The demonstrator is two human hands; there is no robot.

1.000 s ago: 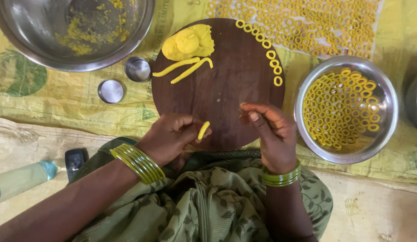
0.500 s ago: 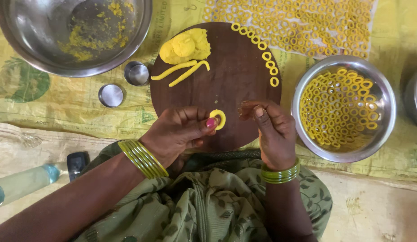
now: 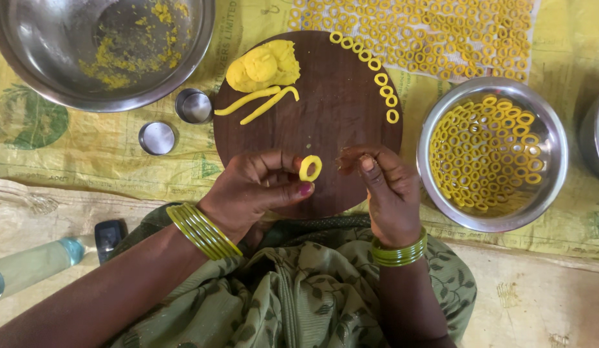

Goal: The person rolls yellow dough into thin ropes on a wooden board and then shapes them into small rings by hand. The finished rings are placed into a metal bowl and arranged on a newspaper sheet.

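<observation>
Dough ring [image 3: 310,168], small and yellow, sits pinched in the grip of the left hand [image 3: 261,190], thumb below and fingertips above, held just over the near edge of the round wooden board [image 3: 338,129]. Right hand [image 3: 386,193] is just beside that grip, its fingers curled loosely together with the tips bunched and nothing visible between them; it does not touch the ring. Green bangles [image 3: 203,230] circle the left wrist, and a green bangle band [image 3: 399,253] the right.

Beyond the grip, at the far side of the board, lies a lump of yellow dough [image 3: 264,64] with two rolled dough strips [image 3: 261,103] just in front of it. A curved row of finished rings [image 3: 377,71] follows the board's far right edge. Right of the grip stands a steel bowl [image 3: 557,161] filled with rings. Far left of the grip is a large steel bowl [image 3: 29,64] with dough crumbs, and two small steel cups [image 3: 194,106] stand near it. More rings are spread on the yellow sheet [image 3: 55,148] beyond the board.
</observation>
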